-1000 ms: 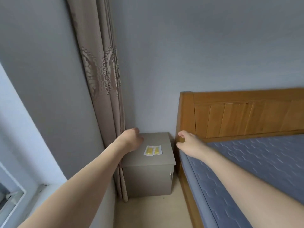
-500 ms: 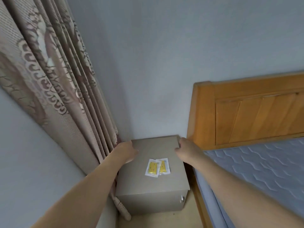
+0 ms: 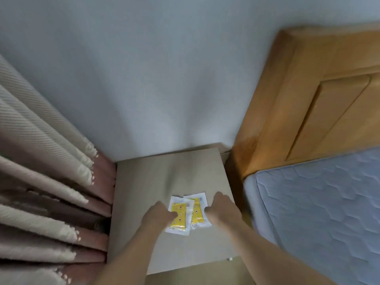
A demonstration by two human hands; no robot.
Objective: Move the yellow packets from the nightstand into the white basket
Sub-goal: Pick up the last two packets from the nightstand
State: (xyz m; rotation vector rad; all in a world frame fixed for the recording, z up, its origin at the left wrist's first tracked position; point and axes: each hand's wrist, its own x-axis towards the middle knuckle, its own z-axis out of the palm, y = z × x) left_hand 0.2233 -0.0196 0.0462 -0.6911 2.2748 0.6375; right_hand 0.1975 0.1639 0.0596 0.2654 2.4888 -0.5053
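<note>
A pale grey-blue wall (image 3: 154, 68) fills the upper frame. Beige and brown pleated curtains (image 3: 41, 182) hang down the left side. At right stands an orange wooden headboard (image 3: 308, 89), with a quilted blue-grey mattress (image 3: 318, 212) below it at lower right. Light is soft and even.

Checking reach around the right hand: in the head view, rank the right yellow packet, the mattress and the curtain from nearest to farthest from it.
1. right yellow packet: touching the right hand, on the nightstand.
2. mattress: just to its right.
3. curtain: far left, past the left hand.
</note>
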